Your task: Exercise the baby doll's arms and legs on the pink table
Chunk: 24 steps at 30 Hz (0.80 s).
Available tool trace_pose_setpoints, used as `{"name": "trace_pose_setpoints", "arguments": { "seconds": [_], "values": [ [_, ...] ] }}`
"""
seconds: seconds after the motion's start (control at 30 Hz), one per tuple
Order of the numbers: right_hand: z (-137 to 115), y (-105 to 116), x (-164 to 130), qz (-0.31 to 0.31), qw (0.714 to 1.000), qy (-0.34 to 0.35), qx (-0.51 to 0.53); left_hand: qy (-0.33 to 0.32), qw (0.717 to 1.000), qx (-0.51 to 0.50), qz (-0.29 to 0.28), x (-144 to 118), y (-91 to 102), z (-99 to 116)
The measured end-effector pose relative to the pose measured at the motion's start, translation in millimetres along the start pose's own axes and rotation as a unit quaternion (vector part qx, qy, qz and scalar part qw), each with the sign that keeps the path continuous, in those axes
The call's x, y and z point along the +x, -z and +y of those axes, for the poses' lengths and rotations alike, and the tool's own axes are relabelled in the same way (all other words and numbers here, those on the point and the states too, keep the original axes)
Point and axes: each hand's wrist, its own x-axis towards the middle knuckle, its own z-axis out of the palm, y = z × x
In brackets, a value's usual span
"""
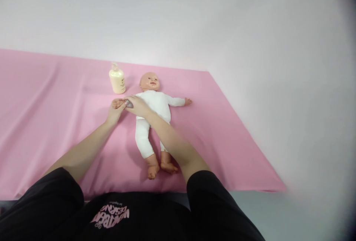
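Fingers of the left hand are cupping the doll's small hand from below, propping its arm outstretched. The right hand is pressing a small grey object against that arm, fingers closed around it. The doll is lying face-up on the pink sheet, and a pump bottle is standing just beyond, within easy reach.

A pink sheet covered the bed before me, reaching a plain white wall. Grey floor showed beside it under soft, even light.
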Motion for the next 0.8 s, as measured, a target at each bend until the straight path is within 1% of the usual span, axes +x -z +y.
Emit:
{"name": "trace_pose_setpoints", "arguments": {
  "seconds": [0.1, 0.23, 0.4, 0.6, 0.7, 0.8],
  "values": [
    [-0.4, 0.5, 0.0, 0.004, 1.0, -0.01, 0.0, -0.004, 1.0, 0.003, -0.003, 0.6, -0.9, -1.0],
    [-1.8, 0.9, -0.5, 0.013, 1.0, -0.021, 0.01, 0.006, 1.0, 0.002, -0.024, -1.9, -4.6, 3.2],
    [-1.7, -0.1, -0.2, 0.016, 0.999, -0.03, 0.026, -0.011, 0.999, -0.018, -0.047, -3.5, -6.4, 7.6],
    [1.7, -1.8, -0.9, 0.022, 0.999, -0.028, 0.024, -0.024, 0.999, -0.012, -0.018, -4.0, -4.1, 5.6],
    [1.0, -1.0, -1.7, 0.02, 0.999, -0.023, 0.012, -0.037, 0.999, -0.01, -0.022, -6.9, -4.8, 9.4],
    [-0.6, 0.5, -1.9, 0.014, 0.999, -0.031, -0.003, -0.06, 0.998, 0.011, -0.015, -10.7, -6.2, 15.6]
  ]
}}
